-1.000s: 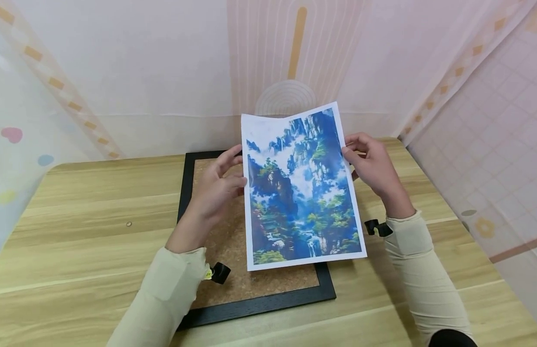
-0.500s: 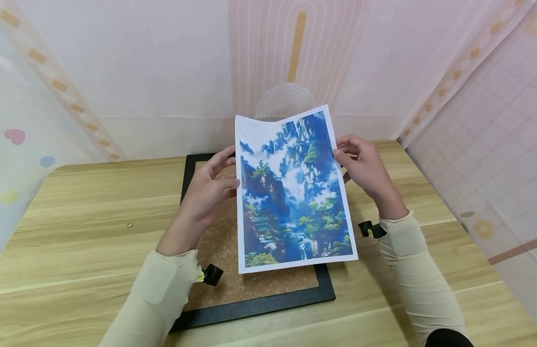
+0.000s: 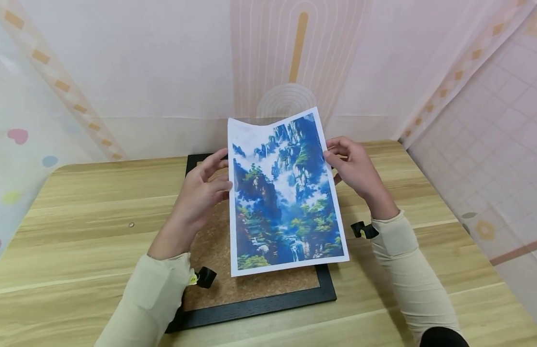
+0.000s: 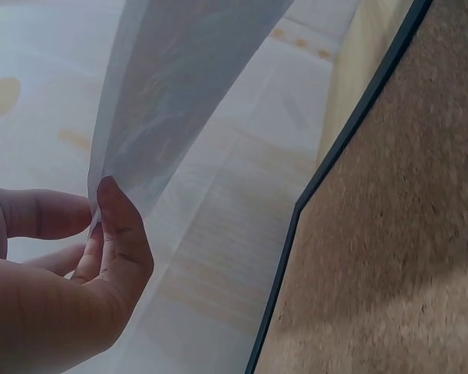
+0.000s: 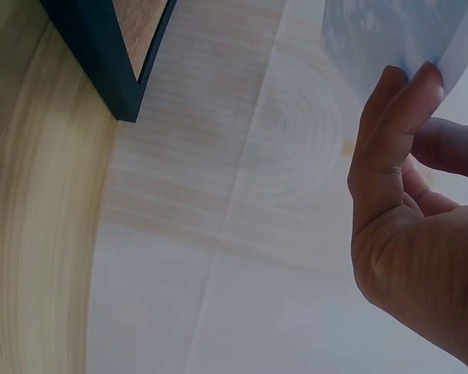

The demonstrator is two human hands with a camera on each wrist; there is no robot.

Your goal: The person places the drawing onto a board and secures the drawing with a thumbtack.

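Note:
A printed picture [image 3: 283, 193] of blue mountains and green trees is held in the air above a black-framed cork board [image 3: 216, 250] that lies flat on the wooden table [image 3: 77, 231]. My left hand [image 3: 203, 193] pinches the sheet's left edge, thumb against the paper [image 4: 171, 86]. My right hand [image 3: 353, 166] pinches the right edge; its fingertips [image 5: 409, 82] meet the paper's [image 5: 398, 31] white back. The sheet bows slightly along its top.
The black frame's [image 5: 101, 54] corner shows in the right wrist view, and the cork surface [image 4: 405, 234] fills the right of the left wrist view. Patterned pale walls [image 3: 164, 72] enclose the table behind and on both sides. Small black cameras [image 3: 205, 277] sit at both wrists.
Both hands have carried the picture a little to the left, so it now sits more squarely over the cork board. The grip on both edges is unchanged.

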